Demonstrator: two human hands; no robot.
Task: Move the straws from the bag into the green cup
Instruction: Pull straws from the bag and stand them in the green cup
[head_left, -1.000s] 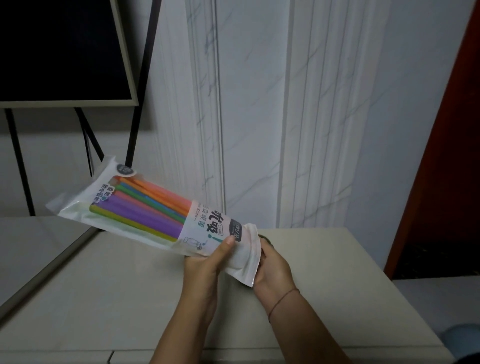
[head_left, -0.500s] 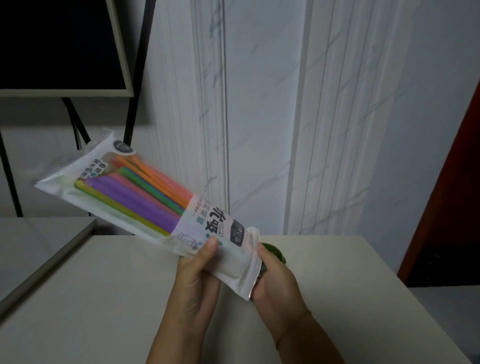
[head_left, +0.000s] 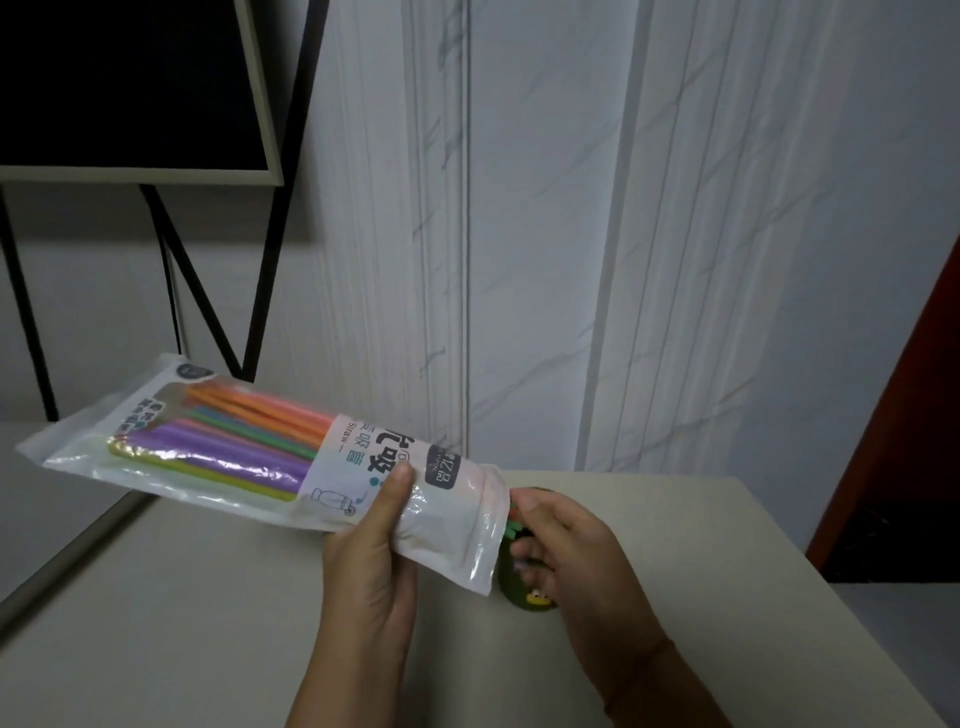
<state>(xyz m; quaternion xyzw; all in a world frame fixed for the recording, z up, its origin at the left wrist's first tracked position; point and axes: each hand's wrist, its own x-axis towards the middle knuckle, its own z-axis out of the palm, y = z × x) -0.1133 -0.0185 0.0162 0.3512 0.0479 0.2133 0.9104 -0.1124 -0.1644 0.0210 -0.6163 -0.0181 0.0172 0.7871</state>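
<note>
Straws (head_left: 244, 441) in orange, green, purple, pink and yellow lie packed side by side inside a clear and white printed bag (head_left: 452, 525), which is held off the table (head_left: 208, 634) and tilted, its sealed end higher and reaching out past the table's far left corner. The left hand (head_left: 374, 556) grips the bag from below near its open end, thumb pressed on top of the printed label and fingers wrapped round the underside. At the bag's mouth a few straw ends, orange and green, stick out, and the right hand (head_left: 566, 545) pinches them there between the thumb and curled fingers.

The green cup (head_left: 530, 600) stands on the table close to the far edge, just behind the bag's mouth and under the right hand. Most of it is hidden by the bag and the fingers, and only a strip of rim and the lower wall show, with a small yellow mark on it.

The table top is pale cream. Behind it rises a white wall (head_left: 545, 234) with grey marble veins and moulded vertical strips. At the upper left hangs a dark board (head_left: 124, 83) in a pale frame on a black stand (head_left: 208, 301), and a red-brown door (head_left: 924, 364) fills the right side.
</note>
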